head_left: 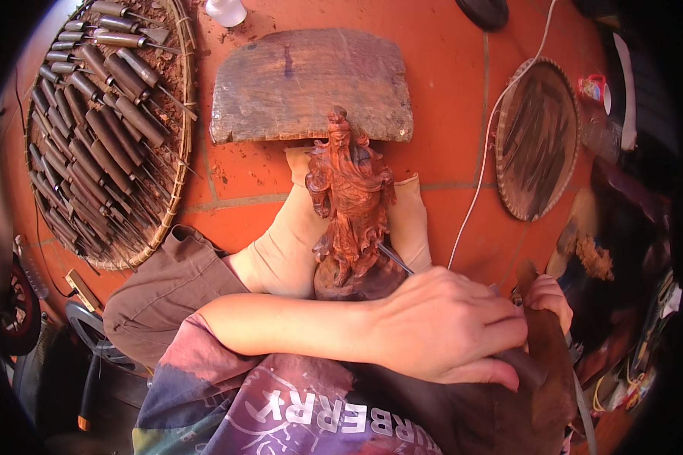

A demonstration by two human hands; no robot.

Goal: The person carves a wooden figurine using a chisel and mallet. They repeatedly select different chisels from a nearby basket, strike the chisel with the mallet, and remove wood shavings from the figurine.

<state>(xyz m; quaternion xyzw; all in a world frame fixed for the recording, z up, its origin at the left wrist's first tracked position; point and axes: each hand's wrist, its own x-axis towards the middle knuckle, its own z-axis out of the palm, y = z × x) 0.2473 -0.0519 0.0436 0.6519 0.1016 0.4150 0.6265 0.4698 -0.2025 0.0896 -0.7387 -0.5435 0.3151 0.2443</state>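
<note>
A reddish-brown carved wooden figure (349, 193) with a long beard and draped robes stands upright on a rounded base between my feet. My left forearm crosses in front of me to the right. My left hand (455, 322) is closed around a chisel (397, 259), its thin metal shank reaching the figure's lower right side. The dark handle end shows below the fingers. Farther right, beside my brown-trousered knee, my right hand (550, 299) shows only curled fingers. A brown edge shows by them, but what they hold, if anything, is hidden.
At left, a large round woven tray (182, 189) bears many wooden-handled carving tools. A worn wooden board (311, 83) lies behind the figure. To the right is a smaller round basket (577, 144) with thin dark tools, and a white cord (487, 140) crosses the red tile floor.
</note>
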